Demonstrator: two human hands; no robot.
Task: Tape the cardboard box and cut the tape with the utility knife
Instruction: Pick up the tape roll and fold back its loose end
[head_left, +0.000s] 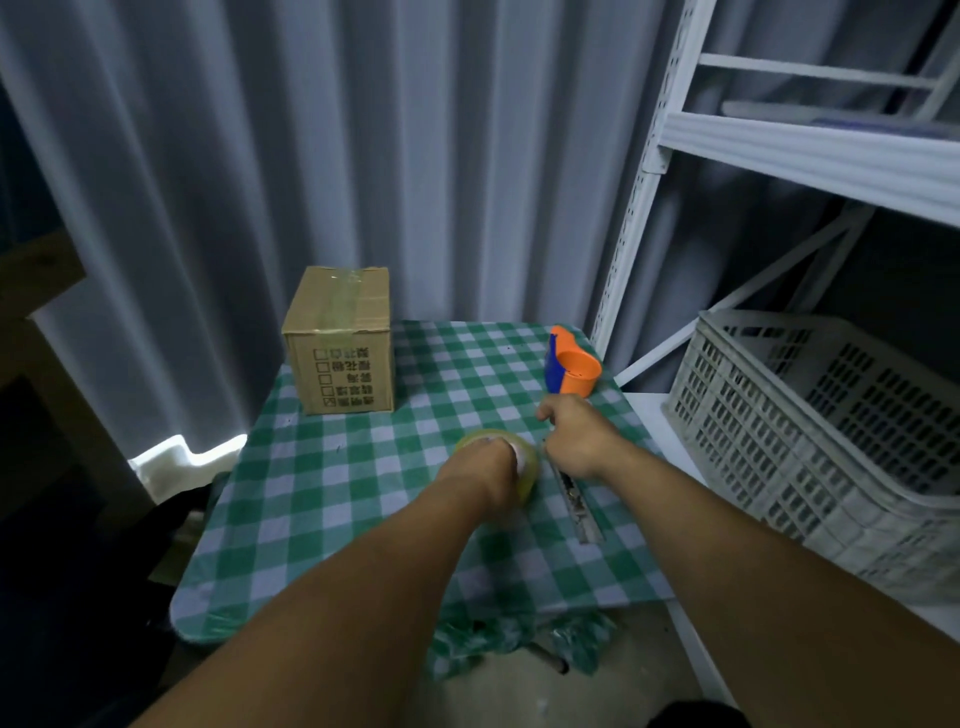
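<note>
Reaching across the checked-cloth surface (363, 483), a person sets the left hand (488, 470) down on a roll of clear tape (527, 480), fingers curled over its top in a closed grip, apparently to lift it for the sealing job. The right hand (576, 441) is bunched into a loose fist just beside the roll, over the near end of a grey utility knife (579, 506) that lies flat on the cloth with its length running toward the person; whether the fingers actually clasp the handle cannot be told, since the fist hides that end. Keeping both tools side by side near the front edge puts them within easy reach.

At the far left corner, well apart from both hands, stands the cardboard box (340, 345), upright and closed, with glossy tape along its top seam and printed characters with checkboxes on its front face. An orange-and-blue tape dispenser (571, 366) rests untouched at the far right corner, and a white plastic crate (810, 436) sits on shelving to the right.
</note>
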